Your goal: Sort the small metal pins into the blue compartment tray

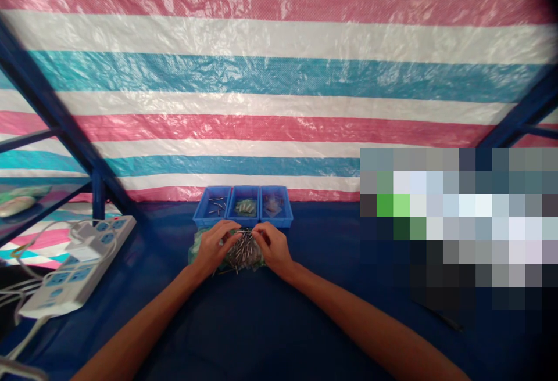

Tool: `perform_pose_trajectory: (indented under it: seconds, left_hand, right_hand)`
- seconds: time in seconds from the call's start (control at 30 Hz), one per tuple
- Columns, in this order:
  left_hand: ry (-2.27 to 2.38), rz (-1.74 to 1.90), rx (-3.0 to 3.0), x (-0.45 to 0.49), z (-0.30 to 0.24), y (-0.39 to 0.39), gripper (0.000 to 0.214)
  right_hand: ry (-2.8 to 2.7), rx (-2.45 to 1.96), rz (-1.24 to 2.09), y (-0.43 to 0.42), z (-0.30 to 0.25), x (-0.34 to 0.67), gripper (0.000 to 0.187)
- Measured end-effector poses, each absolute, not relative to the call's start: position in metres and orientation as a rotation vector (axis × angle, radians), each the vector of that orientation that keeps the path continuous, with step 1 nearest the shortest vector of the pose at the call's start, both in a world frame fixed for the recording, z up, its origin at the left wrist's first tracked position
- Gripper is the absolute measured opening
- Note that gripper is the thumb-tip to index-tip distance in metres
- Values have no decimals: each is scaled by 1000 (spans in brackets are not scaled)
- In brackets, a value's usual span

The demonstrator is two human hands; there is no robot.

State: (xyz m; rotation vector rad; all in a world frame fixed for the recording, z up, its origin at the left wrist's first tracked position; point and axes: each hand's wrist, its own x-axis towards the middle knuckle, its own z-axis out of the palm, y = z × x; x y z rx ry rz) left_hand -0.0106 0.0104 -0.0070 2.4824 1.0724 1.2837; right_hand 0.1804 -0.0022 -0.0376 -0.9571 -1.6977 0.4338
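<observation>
A heap of thin, dark and silvery metal pins [244,250] lies on a crumpled clear-green plastic bag [195,248] on the dark blue table. My left hand [214,247] reaches over the heap's left side, thumb and fingers pinched around what looks like a small metal pin. Across from it, my right hand [275,248] has its fingertips closed above the heap's right edge; what they hold is too small to make out. The fingertips of both hands are close together. Just behind stand three joined blue bins: the left bin [196,214] has a few pins inside.
The middle bin [244,219] contains a greenish bag of small parts, the right bin [288,216] a clear bag. A white power strip [93,270] with cables lies at left. Blue frame bars flank a striped plastic sheet [279,79]. The right side is pixelated.
</observation>
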Motion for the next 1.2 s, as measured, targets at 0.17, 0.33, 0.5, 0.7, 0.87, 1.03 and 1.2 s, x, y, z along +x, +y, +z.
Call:
perform_pose_trajectory:
  seconds: [0.17, 0.33, 0.5, 0.7, 0.87, 1.03, 1.2]
  left_hand:
    - [1040, 1272, 2508, -9, -6, 10, 13]
    - [1055, 1306, 2505, -8, -5, 10, 12]
    - [1033, 1292, 2503, -8, -4, 9, 12]
    - [1041, 1268, 2508, -8, -2, 9, 11]
    - [1036, 1253, 2516, -9, -3, 10, 13]
    - [1066, 1218, 2509, -11, -8, 12, 15]
    - [1100, 1252, 2495, -11, -9, 12, 16]
  right_hand:
    - [-1705, -927, 418, -3, -34, 181, 22]
    - [-1712, -936, 405, -3, -34, 181, 23]
    - [-1705, -944, 402, -3, -35, 181, 25]
    - [-1686, -954, 433, -2, -38, 180, 21]
    - [-1694, -932, 407, -2, -38, 180, 17]
    - [-1705, -946, 410, -3, -36, 180, 19]
    - [-1699, -950, 404, -2, -36, 180, 19]
